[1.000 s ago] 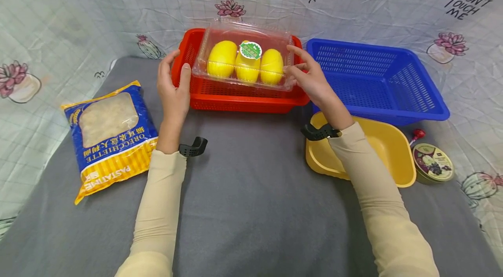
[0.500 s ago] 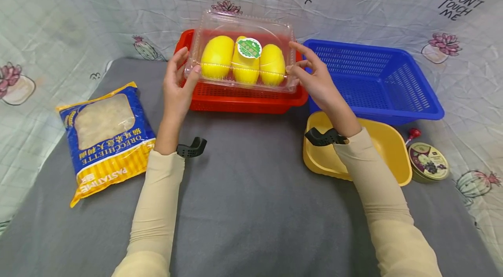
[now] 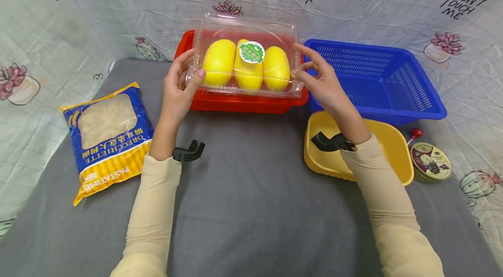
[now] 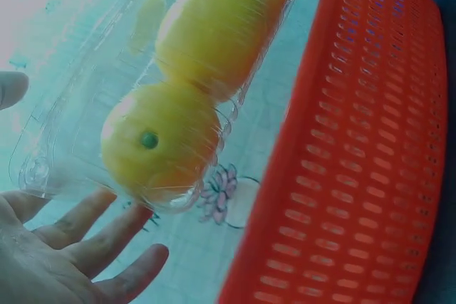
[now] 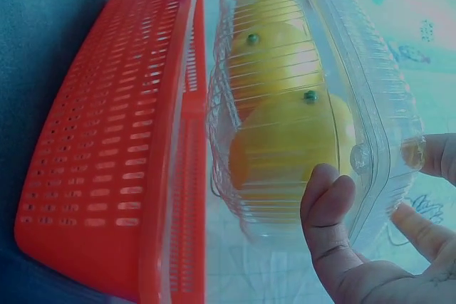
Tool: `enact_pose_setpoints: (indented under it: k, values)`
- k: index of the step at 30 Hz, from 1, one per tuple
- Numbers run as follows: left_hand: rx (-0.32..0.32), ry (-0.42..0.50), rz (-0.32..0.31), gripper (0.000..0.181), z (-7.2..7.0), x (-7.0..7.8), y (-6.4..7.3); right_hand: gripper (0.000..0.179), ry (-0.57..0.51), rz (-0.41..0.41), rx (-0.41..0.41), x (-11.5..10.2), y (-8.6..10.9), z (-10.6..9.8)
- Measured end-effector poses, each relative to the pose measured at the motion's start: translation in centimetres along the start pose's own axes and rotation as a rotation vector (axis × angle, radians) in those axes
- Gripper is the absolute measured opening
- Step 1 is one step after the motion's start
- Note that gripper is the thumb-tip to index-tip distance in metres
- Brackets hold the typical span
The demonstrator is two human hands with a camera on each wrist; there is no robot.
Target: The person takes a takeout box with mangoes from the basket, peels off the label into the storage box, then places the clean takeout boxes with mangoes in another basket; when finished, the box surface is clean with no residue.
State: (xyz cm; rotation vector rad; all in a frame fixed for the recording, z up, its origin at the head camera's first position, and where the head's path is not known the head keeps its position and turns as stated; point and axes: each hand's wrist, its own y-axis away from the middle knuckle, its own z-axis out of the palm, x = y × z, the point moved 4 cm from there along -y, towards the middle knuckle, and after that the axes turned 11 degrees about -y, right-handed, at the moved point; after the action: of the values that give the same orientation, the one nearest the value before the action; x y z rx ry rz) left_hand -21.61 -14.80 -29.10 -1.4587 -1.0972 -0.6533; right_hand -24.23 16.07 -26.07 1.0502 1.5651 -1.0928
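Note:
A clear plastic clamshell box [image 3: 245, 27] is held tilted above the red basket [image 3: 239, 104]. Inside lie three smooth, oval yellow fruits [image 3: 218, 62] with small green stem ends, and a round green-and-white label [image 3: 252, 52] is on the lid. My left hand [image 3: 178, 85] grips the box's left end, thumb on the front corner and fingers along the side. At the opposite end my right hand [image 3: 324, 78] pinches the right edge between thumb and fingers. In the right wrist view, the box [image 5: 285, 105] is over the basket's rim [image 5: 167, 176], apart from it.
To the right stands a blue basket [image 3: 426, 89], with a yellow tray [image 3: 397, 137] in front of it. A red lollipop [image 3: 416, 132] and a round tin [image 3: 431, 162] are beside the tray. An orecchiette pasta bag [image 3: 108, 137] lies at the left on the grey cloth [image 3: 251, 207].
My left hand, apart from the box a second ago, has moved in and taken hold of its left end. The box has come up out of the basket, nearer to me; my right hand kept its hold.

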Motion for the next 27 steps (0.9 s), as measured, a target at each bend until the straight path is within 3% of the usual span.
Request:
enact_pose_setpoints:
  k: [10, 21, 27]
  values:
    - [-0.026, -0.065, 0.017, 0.052, -0.5, 2.5, 1.1, 0.054, -0.005, -0.018, -0.019, -1.4, 1.5, -0.4]
    - [-0.003, 0.033, 0.119, 0.054, -0.8, 3.3, 2.5, 0.055, -0.074, -0.089, -0.032, -2.4, 4.1, -0.5]
    - [-0.042, -0.023, 0.112, 0.054, -1.0, 3.7, 3.4, 0.055, -0.137, -0.109, -0.025, -2.7, 5.6, -0.6]
